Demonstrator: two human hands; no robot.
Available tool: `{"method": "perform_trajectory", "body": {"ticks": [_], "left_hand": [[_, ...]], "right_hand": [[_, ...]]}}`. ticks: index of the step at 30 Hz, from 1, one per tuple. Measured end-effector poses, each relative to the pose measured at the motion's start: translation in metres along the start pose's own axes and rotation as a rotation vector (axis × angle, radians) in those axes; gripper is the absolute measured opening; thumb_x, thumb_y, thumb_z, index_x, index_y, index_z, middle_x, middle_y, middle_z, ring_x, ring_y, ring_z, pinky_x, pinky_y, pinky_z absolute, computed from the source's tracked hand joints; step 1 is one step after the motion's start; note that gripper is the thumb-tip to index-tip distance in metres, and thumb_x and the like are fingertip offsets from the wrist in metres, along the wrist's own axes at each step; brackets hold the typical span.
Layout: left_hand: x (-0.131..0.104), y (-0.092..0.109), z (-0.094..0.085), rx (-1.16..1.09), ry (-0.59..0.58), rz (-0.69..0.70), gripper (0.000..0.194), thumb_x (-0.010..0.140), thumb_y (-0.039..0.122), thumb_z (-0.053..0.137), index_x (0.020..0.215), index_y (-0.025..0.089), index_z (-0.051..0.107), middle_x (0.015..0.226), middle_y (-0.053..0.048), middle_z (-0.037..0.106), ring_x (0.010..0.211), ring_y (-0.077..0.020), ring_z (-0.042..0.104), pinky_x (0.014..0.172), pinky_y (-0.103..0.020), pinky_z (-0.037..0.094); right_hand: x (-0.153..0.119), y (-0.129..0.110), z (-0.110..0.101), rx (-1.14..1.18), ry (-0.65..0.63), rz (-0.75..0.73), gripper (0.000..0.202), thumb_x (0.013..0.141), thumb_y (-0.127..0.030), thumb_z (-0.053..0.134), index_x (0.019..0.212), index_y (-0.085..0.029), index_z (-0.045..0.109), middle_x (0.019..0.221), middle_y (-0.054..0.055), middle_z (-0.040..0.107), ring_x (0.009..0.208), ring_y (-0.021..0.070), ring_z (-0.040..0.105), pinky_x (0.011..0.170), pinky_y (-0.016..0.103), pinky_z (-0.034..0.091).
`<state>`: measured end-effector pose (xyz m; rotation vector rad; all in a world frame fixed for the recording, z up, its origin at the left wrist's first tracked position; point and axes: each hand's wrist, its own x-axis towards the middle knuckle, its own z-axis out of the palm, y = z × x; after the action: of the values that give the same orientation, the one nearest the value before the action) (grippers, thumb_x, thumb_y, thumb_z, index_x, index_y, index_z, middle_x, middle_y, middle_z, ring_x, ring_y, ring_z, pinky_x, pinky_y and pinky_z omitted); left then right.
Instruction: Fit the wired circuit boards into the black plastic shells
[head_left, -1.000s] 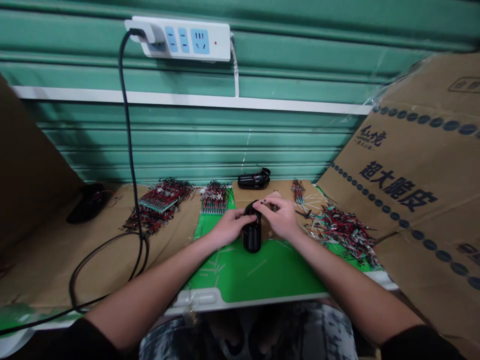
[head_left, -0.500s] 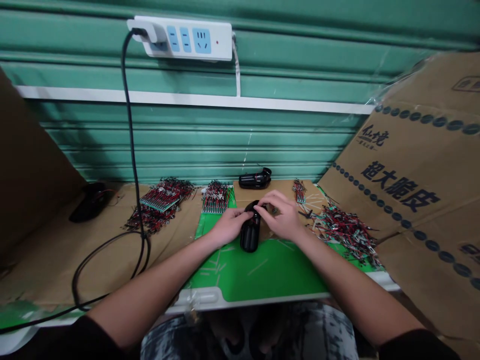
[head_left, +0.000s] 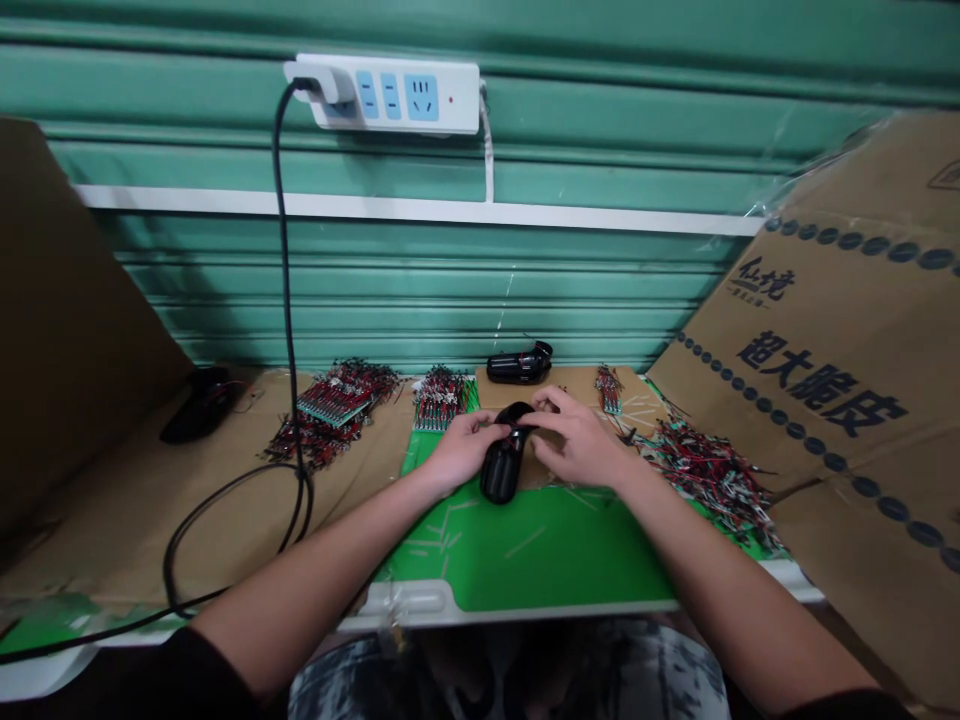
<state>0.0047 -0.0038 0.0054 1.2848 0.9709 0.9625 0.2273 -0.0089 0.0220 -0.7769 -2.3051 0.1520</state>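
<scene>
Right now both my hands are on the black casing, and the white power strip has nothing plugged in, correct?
Not quite: the head view shows a plug with a black cable in the white power strip. Your left hand and right hand are indeed on the black casing.

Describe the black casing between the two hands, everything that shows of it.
The black casing looks like glossy plastic: long, its near end rounded, lengthwise streaks of shine on its body, its far end curved. It points away from the person, over the green tabletop. Fingers of the left hand and right hand meet at its far part, hiding details there.
</scene>
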Motion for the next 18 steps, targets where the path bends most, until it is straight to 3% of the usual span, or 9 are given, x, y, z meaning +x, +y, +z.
{"method": "perform_trajectory", "body": {"ticks": [3,7,13,18], "left_hand": [[-0.001,0.0,-0.001,-0.042,-0.004,-0.036,0.032,0.071,0.04,0.079,0.089,0.013,0.077,0.083,-0.004,0.074,0.076,-0.0184,0.062,0.075,-0.028,0.043],[-0.002,0.001,-0.003,-0.072,-0.032,-0.081,0.033,0.071,0.043,0.081,0.085,0.013,0.078,0.081,-0.005,0.075,0.072,-0.0174,0.061,0.073,-0.028,0.042],[0.0,0.007,-0.006,-0.086,-0.077,-0.05,0.037,0.069,0.04,0.084,0.095,0.013,0.081,0.089,-0.007,0.079,0.078,-0.0187,0.067,0.077,-0.028,0.047],[0.007,0.004,-0.01,-0.185,0.055,-0.03,0.047,0.071,0.044,0.082,0.104,0.011,0.073,0.082,-0.008,0.075,0.064,-0.0187,0.067,0.064,-0.031,0.053]], "right_hand": [[-0.005,0.005,0.001,-0.007,-0.114,0.022,0.041,0.092,-0.02,0.067,0.133,-0.024,0.068,0.127,0.014,0.06,0.111,0.0271,0.064,0.098,0.045,0.056],[-0.007,0.012,0.005,-0.02,-0.152,0.034,0.03,0.1,-0.025,0.065,0.13,-0.025,0.07,0.12,0.012,0.065,0.108,0.0265,0.066,0.094,0.043,0.057],[-0.006,0.017,0.002,-0.119,-0.082,0.075,0.023,0.099,-0.032,0.072,0.12,-0.025,0.075,0.104,0.009,0.067,0.09,0.0239,0.067,0.079,0.037,0.056],[-0.006,0.027,0.001,-0.148,0.06,0.198,0.025,0.098,-0.042,0.072,0.113,-0.022,0.077,0.095,0.008,0.067,0.084,0.024,0.066,0.076,0.036,0.054]]}}
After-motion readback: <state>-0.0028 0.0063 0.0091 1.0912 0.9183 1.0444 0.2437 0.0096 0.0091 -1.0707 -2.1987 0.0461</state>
